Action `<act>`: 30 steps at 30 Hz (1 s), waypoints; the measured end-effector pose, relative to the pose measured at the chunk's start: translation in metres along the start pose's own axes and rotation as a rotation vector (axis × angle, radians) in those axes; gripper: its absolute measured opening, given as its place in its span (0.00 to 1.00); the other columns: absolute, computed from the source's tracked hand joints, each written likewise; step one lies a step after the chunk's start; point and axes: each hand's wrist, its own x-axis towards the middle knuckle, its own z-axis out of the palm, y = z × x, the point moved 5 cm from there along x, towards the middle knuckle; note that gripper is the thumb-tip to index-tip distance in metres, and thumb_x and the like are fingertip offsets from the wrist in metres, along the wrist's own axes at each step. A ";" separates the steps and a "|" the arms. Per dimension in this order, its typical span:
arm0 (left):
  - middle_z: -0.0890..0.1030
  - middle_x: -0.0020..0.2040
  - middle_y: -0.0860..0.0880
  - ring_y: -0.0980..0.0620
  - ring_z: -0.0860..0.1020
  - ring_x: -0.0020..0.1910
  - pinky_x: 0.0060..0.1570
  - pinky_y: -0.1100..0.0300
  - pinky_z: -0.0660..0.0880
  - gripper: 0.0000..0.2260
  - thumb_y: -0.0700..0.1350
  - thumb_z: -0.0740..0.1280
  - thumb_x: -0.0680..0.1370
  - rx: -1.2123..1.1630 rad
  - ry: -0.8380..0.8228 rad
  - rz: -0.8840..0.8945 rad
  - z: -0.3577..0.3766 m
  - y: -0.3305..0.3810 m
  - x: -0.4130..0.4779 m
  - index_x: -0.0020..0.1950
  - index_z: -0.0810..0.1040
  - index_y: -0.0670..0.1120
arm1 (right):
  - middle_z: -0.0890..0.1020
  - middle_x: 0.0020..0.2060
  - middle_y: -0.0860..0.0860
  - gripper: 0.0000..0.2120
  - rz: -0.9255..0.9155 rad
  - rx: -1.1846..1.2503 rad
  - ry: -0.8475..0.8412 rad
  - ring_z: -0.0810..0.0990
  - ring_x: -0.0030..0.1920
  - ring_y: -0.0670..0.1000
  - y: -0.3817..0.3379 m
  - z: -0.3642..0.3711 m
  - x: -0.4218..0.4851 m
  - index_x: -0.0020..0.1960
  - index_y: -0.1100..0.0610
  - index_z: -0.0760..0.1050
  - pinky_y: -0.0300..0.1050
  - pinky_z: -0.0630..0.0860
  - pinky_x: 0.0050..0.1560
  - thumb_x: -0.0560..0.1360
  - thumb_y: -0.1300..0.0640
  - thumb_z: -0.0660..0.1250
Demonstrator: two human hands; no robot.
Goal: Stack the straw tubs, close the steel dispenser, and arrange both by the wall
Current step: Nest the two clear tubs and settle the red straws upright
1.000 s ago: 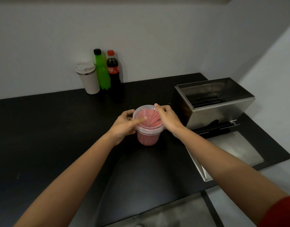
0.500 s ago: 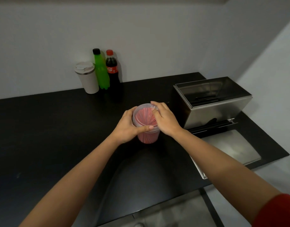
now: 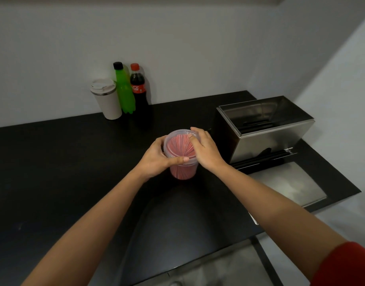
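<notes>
A clear plastic straw tub [image 3: 182, 157] packed with red straws stands on the black counter [image 3: 64, 166] near its middle. My left hand [image 3: 157, 159] wraps its left side, thumb across the front rim. My right hand [image 3: 204, 149] covers the right side of its lid. I cannot make out whether it is one tub or two stacked. To the right stands the steel dispenser [image 3: 266, 129]; its lid [image 3: 288, 184] lies open, flat toward the counter's front edge. Black straws show in its lower slot.
Against the back wall stand a white travel cup [image 3: 106, 99], a green bottle [image 3: 124, 89] and a cola bottle [image 3: 138, 89]. The counter ends close to the dispenser on the right and at the front below my forearms.
Both hands have shifted slightly on the tub: the left thumb now lies across the front rim, the right hand sits further over the lid. The tub has stayed in place.
</notes>
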 end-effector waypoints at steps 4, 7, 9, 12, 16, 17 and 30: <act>0.69 0.67 0.48 0.50 0.71 0.65 0.61 0.51 0.73 0.48 0.62 0.75 0.56 0.073 0.012 0.039 -0.001 0.005 -0.003 0.71 0.61 0.49 | 0.67 0.69 0.53 0.23 -0.017 -0.035 -0.015 0.68 0.67 0.51 -0.002 -0.003 0.000 0.72 0.53 0.62 0.43 0.67 0.59 0.79 0.47 0.56; 0.63 0.72 0.46 0.46 0.65 0.70 0.65 0.45 0.69 0.52 0.65 0.74 0.57 0.175 0.107 0.040 -0.003 0.009 -0.007 0.74 0.58 0.48 | 0.68 0.69 0.53 0.24 -0.064 -0.101 0.009 0.68 0.68 0.50 -0.006 -0.008 -0.001 0.72 0.53 0.63 0.44 0.66 0.62 0.78 0.47 0.57; 0.64 0.71 0.46 0.46 0.66 0.68 0.63 0.44 0.70 0.49 0.63 0.76 0.60 0.237 0.210 0.086 -0.005 0.016 -0.010 0.74 0.59 0.48 | 0.68 0.68 0.53 0.24 -0.082 -0.125 0.030 0.67 0.68 0.50 -0.008 -0.013 -0.003 0.71 0.54 0.64 0.45 0.66 0.64 0.78 0.47 0.58; 0.68 0.67 0.47 0.48 0.69 0.64 0.60 0.49 0.73 0.41 0.57 0.77 0.64 0.284 0.351 0.205 -0.006 0.032 -0.019 0.71 0.64 0.47 | 0.69 0.68 0.52 0.23 -0.094 -0.127 0.047 0.67 0.69 0.51 -0.011 -0.021 -0.009 0.71 0.54 0.64 0.48 0.67 0.66 0.78 0.47 0.59; 0.71 0.63 0.47 0.51 0.70 0.61 0.57 0.54 0.73 0.34 0.54 0.76 0.66 0.288 0.455 0.302 -0.004 0.053 -0.031 0.68 0.67 0.47 | 0.70 0.66 0.52 0.22 -0.135 -0.146 0.063 0.68 0.68 0.50 -0.017 -0.031 -0.022 0.69 0.54 0.66 0.47 0.68 0.65 0.77 0.47 0.60; 0.72 0.62 0.48 0.51 0.71 0.60 0.57 0.54 0.73 0.32 0.54 0.75 0.67 0.288 0.465 0.330 -0.001 0.058 -0.035 0.67 0.68 0.47 | 0.71 0.66 0.52 0.22 -0.152 -0.153 0.073 0.68 0.67 0.50 -0.019 -0.035 -0.027 0.69 0.54 0.67 0.47 0.68 0.65 0.77 0.48 0.60; 0.73 0.54 0.56 0.59 0.74 0.53 0.48 0.68 0.72 0.21 0.48 0.73 0.71 0.197 0.374 0.497 0.080 0.097 -0.074 0.62 0.73 0.48 | 0.74 0.59 0.51 0.18 -0.149 -0.184 0.208 0.71 0.61 0.48 0.011 -0.118 -0.098 0.63 0.55 0.71 0.46 0.70 0.61 0.76 0.49 0.62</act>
